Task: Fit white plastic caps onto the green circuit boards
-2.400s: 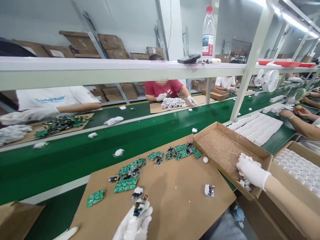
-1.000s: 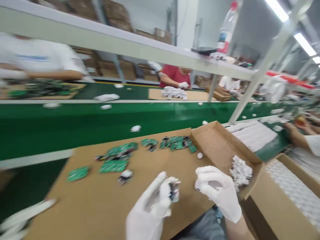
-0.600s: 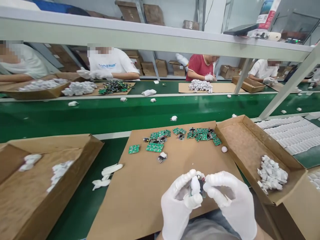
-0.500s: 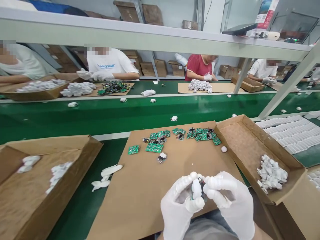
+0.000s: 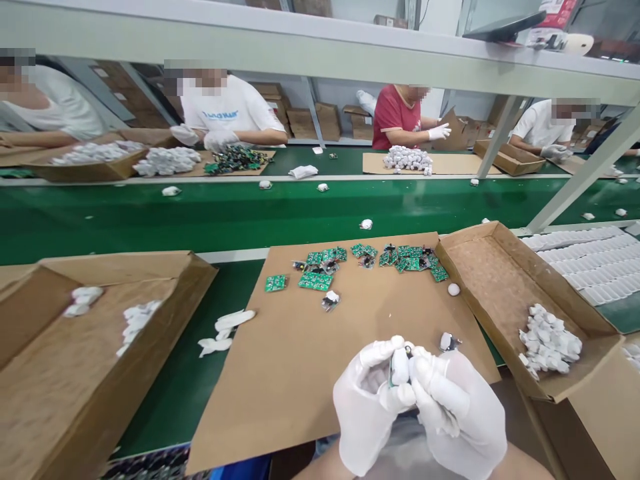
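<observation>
Both my hands wear white gloves and meet low in the middle of the view. My left hand [image 5: 367, 403] and my right hand [image 5: 457, 410] pinch together a small white part with a green circuit board [image 5: 399, 365] between the fingertips. Below them lies a flat cardboard sheet [image 5: 300, 360]. Several green circuit boards [image 5: 370, 257] are strewn along its far edge. One small assembled piece [image 5: 330, 300] lies alone on the sheet, another small piece [image 5: 448, 342] just beyond my right fingers.
An open cardboard box [image 5: 505, 280] at the right holds a heap of white parts [image 5: 550, 340]. A second box [image 5: 60, 373] stands at the left. A green conveyor belt [image 5: 225, 213] carries scattered white pieces. Other people in gloves work across it. White trays [image 5: 585, 263] lie far right.
My right hand left the box of white parts and joined my left hand on the small piece. The view swung left and lower, and the left box came into sight.
</observation>
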Motion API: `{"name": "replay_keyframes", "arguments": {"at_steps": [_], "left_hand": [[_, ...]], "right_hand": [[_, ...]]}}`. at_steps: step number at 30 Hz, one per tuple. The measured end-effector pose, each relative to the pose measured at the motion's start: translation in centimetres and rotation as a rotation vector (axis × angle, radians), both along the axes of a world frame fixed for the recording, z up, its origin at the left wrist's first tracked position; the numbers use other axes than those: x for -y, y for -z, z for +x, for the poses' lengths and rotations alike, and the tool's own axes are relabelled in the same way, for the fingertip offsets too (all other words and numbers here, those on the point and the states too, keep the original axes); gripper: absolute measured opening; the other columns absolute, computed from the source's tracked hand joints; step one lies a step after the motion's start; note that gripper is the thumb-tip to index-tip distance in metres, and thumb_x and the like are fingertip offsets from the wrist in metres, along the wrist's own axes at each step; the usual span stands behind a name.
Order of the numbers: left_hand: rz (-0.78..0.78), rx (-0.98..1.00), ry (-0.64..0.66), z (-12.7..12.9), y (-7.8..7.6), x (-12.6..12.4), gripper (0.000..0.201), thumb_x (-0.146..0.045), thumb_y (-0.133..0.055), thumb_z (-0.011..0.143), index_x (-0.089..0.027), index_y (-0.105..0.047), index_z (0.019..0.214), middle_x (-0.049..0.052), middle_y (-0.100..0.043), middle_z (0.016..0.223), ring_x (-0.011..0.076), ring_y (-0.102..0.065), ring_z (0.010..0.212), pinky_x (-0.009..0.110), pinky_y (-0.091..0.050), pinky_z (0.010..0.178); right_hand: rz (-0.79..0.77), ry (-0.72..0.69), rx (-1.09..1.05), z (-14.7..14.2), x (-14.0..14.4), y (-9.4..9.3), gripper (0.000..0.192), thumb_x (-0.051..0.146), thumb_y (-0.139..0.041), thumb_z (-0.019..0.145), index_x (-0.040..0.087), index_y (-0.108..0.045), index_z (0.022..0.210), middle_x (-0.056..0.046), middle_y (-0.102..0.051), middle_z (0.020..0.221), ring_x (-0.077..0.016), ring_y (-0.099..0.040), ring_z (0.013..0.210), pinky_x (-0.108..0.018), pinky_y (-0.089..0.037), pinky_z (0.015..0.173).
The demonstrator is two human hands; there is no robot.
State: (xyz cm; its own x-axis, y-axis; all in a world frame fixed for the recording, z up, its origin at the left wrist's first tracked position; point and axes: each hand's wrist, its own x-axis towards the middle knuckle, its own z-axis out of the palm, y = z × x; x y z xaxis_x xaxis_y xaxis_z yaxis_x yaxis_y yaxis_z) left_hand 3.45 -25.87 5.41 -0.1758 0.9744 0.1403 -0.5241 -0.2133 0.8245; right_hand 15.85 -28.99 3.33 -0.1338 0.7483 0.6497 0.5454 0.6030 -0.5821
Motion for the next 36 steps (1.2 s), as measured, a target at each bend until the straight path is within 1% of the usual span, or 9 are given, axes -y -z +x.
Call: {"name": "replay_keyframes", "arguments": {"at_steps": [2, 5, 10, 14, 18, 22, 26, 32, 36], "left_hand": [[-0.043, -0.072, -0.048, -0.3, 0.6, -0.1, 0.035, -0.032, -0.097, 0.050, -0.030, -0.083, 0.083, 0.002, -0.081, 0.075, 0.0183, -0.076, 0.065, 0.020, -0.063, 0.062], [-0.097, -0.149, -0.109, -0.7, 1.4, -0.1, 0.033, -0.035, -0.096, 0.052, -0.027, -0.083, 0.082, 0.006, -0.083, 0.085, 0.0229, -0.078, 0.073, 0.023, -0.064, 0.065], [-0.184, -0.115, -0.043, -0.5, 1.3, 0.0, 0.042, -0.052, -0.090, 0.056, -0.022, -0.083, 0.085, 0.010, -0.082, 0.083, 0.0254, -0.078, 0.072, 0.027, -0.064, 0.059], [-0.262, 0.048, 0.081, 0.0, 0.4, 0.0, 0.048, -0.059, -0.086, 0.059, -0.020, -0.082, 0.088, 0.009, -0.080, 0.077, 0.0250, -0.075, 0.067, 0.031, -0.061, 0.057], [-0.284, 0.036, 0.226, -0.4, -0.1, 0.1, 0.053, -0.062, -0.082, 0.064, -0.017, -0.082, 0.092, 0.005, -0.073, 0.064, 0.0234, -0.070, 0.066, 0.033, -0.059, 0.062], [-0.287, 0.028, 0.378, -1.3, 0.1, 0.2, 0.048, -0.056, -0.079, 0.072, -0.016, -0.082, 0.099, 0.003, -0.067, 0.057, 0.0207, -0.064, 0.061, 0.036, -0.059, 0.069], [-0.227, -0.046, 0.389, -1.6, 0.1, -0.2, 0.045, -0.052, -0.085, 0.065, -0.018, -0.083, 0.094, 0.002, -0.064, 0.056, 0.0205, -0.062, 0.060, 0.035, -0.058, 0.065], [-0.326, -0.166, 0.309, -0.9, -0.8, -0.4, 0.039, -0.051, -0.082, 0.067, -0.014, -0.078, 0.075, -0.002, -0.055, 0.050, 0.0109, -0.047, 0.047, 0.025, -0.046, 0.047], [-0.338, -0.145, 0.292, -0.3, -0.3, -0.5, 0.035, -0.048, -0.082, 0.068, -0.014, -0.075, 0.074, -0.001, -0.058, 0.053, 0.0122, -0.050, 0.045, 0.026, -0.047, 0.044]], "right_hand": [[0.088, 0.003, 0.050, 0.1, -0.6, -1.9, 0.059, 0.022, -0.058, 0.094, 0.030, -0.041, 0.151, -0.005, -0.077, 0.087, -0.0244, -0.071, 0.069, -0.034, -0.059, 0.059], [-0.012, -0.020, 0.121, 0.6, -1.4, -3.9, 0.041, 0.028, -0.049, 0.100, 0.030, -0.057, 0.140, -0.005, -0.079, 0.100, -0.0231, -0.074, 0.075, -0.032, -0.062, 0.065], [-0.196, 0.013, 0.112, 0.9, -1.7, -3.7, 0.043, 0.041, -0.035, 0.105, 0.027, -0.073, 0.118, -0.005, -0.081, 0.090, -0.0190, -0.071, 0.056, -0.027, -0.059, 0.050], [-0.002, 0.136, -0.058, 0.4, -0.9, -2.9, 0.049, 0.049, -0.035, 0.103, 0.026, -0.056, 0.141, -0.011, -0.078, 0.103, -0.0237, -0.076, 0.078, -0.031, -0.062, 0.061], [0.152, 0.092, 0.015, 0.3, -1.1, -3.3, 0.071, 0.049, -0.062, 0.093, 0.026, -0.035, 0.154, -0.015, -0.071, 0.123, -0.0308, -0.071, 0.102, -0.044, -0.061, 0.082], [0.058, -0.043, 0.041, 0.2, -1.9, -3.9, 0.076, 0.028, -0.067, 0.092, 0.032, -0.027, 0.156, -0.005, -0.077, 0.094, -0.0235, -0.073, 0.079, -0.035, -0.061, 0.070], [0.042, -0.189, 0.026, 0.2, -2.2, -4.3, 0.081, 0.020, -0.066, 0.093, 0.035, -0.019, 0.158, 0.001, -0.075, 0.081, -0.0198, -0.068, 0.063, -0.031, -0.059, 0.061], [0.046, -0.277, 0.075, -0.1, -2.4, -4.4, 0.057, 0.015, -0.056, 0.097, 0.029, -0.036, 0.148, -0.002, -0.074, 0.085, -0.0190, -0.069, 0.069, -0.029, -0.058, 0.062], [0.066, -0.078, 0.038, -0.4, -1.9, -2.8, 0.033, 0.018, -0.061, 0.093, 0.027, -0.057, 0.125, -0.008, -0.071, 0.095, -0.0213, -0.070, 0.081, -0.032, -0.061, 0.068]]}}
